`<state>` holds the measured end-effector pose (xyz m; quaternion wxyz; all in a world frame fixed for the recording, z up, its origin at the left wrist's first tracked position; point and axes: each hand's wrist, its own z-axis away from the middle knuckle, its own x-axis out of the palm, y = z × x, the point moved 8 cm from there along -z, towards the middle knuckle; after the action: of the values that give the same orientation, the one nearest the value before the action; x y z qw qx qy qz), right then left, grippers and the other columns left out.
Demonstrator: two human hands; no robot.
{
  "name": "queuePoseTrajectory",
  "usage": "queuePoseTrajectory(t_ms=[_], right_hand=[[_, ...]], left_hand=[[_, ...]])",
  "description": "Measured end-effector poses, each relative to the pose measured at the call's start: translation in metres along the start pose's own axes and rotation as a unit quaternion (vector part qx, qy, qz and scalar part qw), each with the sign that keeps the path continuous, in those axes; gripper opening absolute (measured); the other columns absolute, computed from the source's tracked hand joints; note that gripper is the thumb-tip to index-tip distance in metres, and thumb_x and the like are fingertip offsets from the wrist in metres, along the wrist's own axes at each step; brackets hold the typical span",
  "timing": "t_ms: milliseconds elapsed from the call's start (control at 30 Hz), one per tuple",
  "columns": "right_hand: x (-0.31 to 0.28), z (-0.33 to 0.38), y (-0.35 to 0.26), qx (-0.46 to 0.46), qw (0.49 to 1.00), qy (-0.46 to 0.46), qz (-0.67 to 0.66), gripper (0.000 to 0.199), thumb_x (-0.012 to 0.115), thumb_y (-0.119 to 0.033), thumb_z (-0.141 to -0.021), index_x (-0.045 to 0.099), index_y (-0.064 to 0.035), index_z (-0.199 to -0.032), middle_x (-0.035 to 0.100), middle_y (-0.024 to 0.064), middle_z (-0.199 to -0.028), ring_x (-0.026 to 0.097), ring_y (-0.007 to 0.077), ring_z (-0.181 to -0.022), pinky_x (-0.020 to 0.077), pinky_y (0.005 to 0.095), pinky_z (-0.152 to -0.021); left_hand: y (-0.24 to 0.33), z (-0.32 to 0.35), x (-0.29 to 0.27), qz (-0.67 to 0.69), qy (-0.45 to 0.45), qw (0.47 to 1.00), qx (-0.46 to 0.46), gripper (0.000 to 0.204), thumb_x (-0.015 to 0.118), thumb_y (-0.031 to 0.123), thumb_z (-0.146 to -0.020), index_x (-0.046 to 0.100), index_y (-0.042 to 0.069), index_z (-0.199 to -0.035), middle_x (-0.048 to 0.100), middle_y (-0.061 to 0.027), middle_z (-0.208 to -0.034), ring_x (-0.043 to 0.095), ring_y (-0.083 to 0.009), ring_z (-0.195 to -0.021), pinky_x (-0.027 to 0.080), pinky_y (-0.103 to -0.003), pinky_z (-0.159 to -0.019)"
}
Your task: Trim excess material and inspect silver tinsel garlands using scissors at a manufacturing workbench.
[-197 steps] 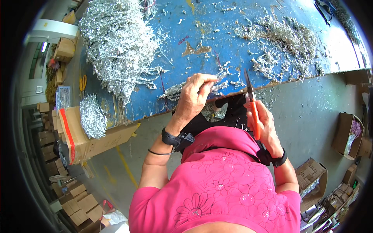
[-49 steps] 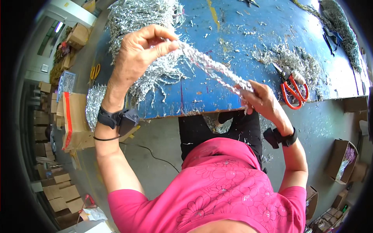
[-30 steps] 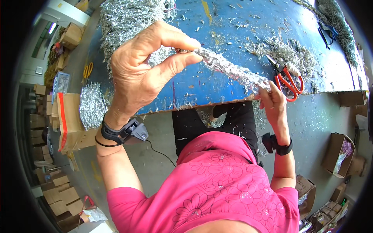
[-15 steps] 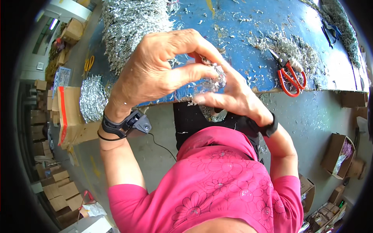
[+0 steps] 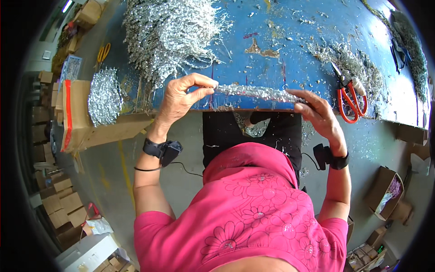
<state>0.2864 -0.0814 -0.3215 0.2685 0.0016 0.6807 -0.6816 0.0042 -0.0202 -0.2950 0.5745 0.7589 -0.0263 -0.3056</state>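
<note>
A thin bundle of silver tinsel strands (image 5: 253, 92) stretches level between my hands, just over the front edge of the blue table (image 5: 244, 54). Its left end is pinched between thumb and forefinger of my left hand (image 5: 181, 97). The fingers and thumb of my right hand (image 5: 321, 115) close on the right end. Behind my left hand lies a big heap of silver tinsel (image 5: 167, 36). Red-handled scissors (image 5: 349, 102) rest to the right of my right hand, their blades pointing away from me, beside loose silver scraps (image 5: 362, 68).
A cardboard box with red tape (image 5: 74, 115) stands left of the table, with a small tinsel bundle (image 5: 105, 96) by it. Yellow-handled scissors (image 5: 103, 53) lie behind that bundle. More tinsel (image 5: 410, 50) is at the far right. An open carton (image 5: 385, 192) sits on the floor.
My hands have come down and drawn apart, from cupped close together to one at each end of the tinsel bundle. The bundle now stretches straight between them.
</note>
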Motion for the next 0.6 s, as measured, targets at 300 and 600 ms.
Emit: queuePoseTrajectory(t_ms=[300, 600], right_hand=[[0.020, -0.008, -0.005, -0.136, 0.881, 0.161, 0.423, 0.044, 0.069, -0.011, -0.078, 0.064, -0.0165, -0.122, 0.057, 0.0035, -0.106, 0.054, 0.0254, -0.098, 0.0415, 0.0389, -0.085], [0.018, -0.007, -0.005, -0.162, 0.890, 0.183, 0.386, 0.040, 0.070, -0.012, -0.079, 0.066, -0.0129, -0.119, 0.059, 0.0052, -0.105, 0.054, 0.0252, -0.096, 0.0421, 0.0388, -0.085]], left_hand=[[-0.018, 0.019, 0.005, -0.180, 0.082, 0.974, 0.110, 0.015, 0.073, 0.001, -0.078, 0.069, 0.005, -0.092, 0.071, -0.0060, -0.092, 0.066, -0.0220, -0.087, 0.052, -0.034, -0.080], [-0.017, 0.031, 0.003, -0.211, 0.098, 0.966, 0.113, 0.015, 0.071, 0.001, -0.078, 0.070, 0.007, -0.091, 0.068, -0.0024, -0.091, 0.064, -0.0199, -0.088, 0.049, -0.034, -0.081]])
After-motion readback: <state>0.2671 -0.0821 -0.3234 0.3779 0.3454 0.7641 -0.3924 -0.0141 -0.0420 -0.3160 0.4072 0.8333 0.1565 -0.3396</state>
